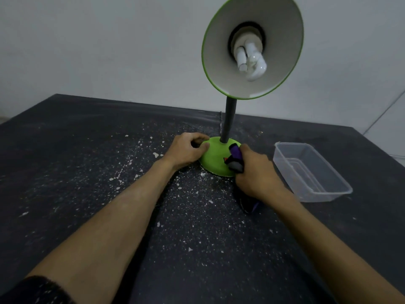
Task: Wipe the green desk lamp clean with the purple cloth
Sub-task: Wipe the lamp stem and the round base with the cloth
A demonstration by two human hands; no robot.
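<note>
The green desk lamp stands on the dark table, its round green base [213, 159] in the middle of the view. A dark neck [229, 121] rises to the green-rimmed shade [252, 47], which faces me with a white bulb inside. My left hand [186, 150] grips the base's left edge, thumb on top. My right hand [254, 172] holds the bunched purple cloth [235, 157] and presses it on the right side of the base. A tail of the cloth hangs below my right wrist.
A clear plastic tub [311, 172] sits on the table right of the lamp, close to my right hand. White flecks and dust [166, 194] are scattered over the dark tabletop around the base. A pale wall [109, 51] stands behind the table.
</note>
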